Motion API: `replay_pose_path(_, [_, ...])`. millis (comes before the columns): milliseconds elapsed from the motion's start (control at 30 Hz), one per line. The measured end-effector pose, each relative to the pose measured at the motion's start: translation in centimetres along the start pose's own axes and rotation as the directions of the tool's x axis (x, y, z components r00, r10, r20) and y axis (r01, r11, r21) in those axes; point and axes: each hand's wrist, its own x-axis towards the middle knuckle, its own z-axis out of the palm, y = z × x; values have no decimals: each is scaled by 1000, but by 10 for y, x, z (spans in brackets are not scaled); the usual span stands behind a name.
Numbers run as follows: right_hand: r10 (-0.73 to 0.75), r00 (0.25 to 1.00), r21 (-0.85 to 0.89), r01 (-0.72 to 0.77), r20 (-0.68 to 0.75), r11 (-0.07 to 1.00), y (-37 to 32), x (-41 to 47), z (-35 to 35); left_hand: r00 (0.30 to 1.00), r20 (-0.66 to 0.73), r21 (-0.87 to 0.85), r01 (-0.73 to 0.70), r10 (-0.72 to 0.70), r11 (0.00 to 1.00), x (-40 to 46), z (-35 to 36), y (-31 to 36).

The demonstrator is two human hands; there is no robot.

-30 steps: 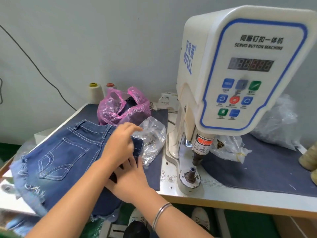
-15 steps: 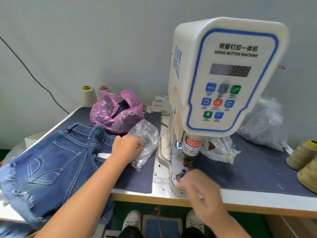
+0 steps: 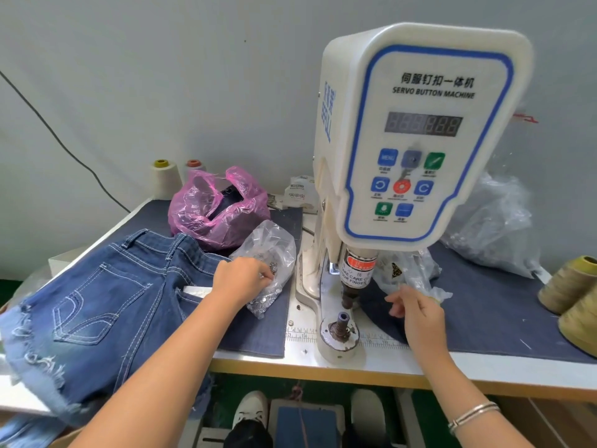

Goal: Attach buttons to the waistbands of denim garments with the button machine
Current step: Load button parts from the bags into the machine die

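Frayed blue denim shorts (image 3: pixel 97 305) lie at the table's nine o'clock edge, waistband toward the white servo button machine (image 3: pixel 403 150). At the shorts' three o'clock, the left hand (image 3: pixel 240 279) curls its fingers into a clear plastic bag of small metal buttons (image 3: pixel 269 263). At the machine die's three o'clock, the right hand (image 3: pixel 416 310) hovers with fingers loosely spread, holding nothing.

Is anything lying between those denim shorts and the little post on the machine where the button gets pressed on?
Yes. The clear bag of metal buttons lies between the denim shorts and the machine's lower post, and the left hand is picking in it. The post's top itself is bare.
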Motion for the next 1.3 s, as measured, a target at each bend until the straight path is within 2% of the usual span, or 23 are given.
replay_pose_path(100, [60, 998, 23, -61, 7, 998, 2, 4, 1, 999, -1, -44, 33, -33, 998, -2, 0, 1])
replay_pose_path(267, [74, 996, 17, -75, 39, 997, 2, 4, 1, 993, -33, -156, 106, -112, 982, -5, 3, 2])
replay_pose_path(400, [80, 996, 23, -81, 46, 996, -1, 4, 2, 987, 36, -298, 162, -159, 941, -4, -1, -4])
replay_pose_path(700, [93, 994, 1, -93, 54, 996, -4, 3, 2, 980, 69, -620, 187, -184, 762, -7, -4, -13])
replay_pose_path(833, [98, 994, -7, -98, 54, 995, -3, 4, 2, 974, -10, -694, 155, -225, 703, -11, -3, -13])
replay_pose_path(967, [109, 993, -10, -109, 54, 994, -3, 4, 2, 954, -84, -858, 78, -289, 508, -18, -6, -6])
replay_pose_path(1133, [113, 992, -23, -112, 56, 993, -2, 4, 2, 949, -191, -931, -94, -252, 353, -42, -16, 32])
replay_pose_path(1200, [103, 993, -31, -101, 53, 994, -2, 4, 2, 965, -194, -935, -128, -176, 330, -58, -13, 49])
replay_pose_path(1300, [99, 994, -35, -97, 56, 995, -2, 5, 3, 983, -179, -906, -152, -31, 395, -77, -4, 67])
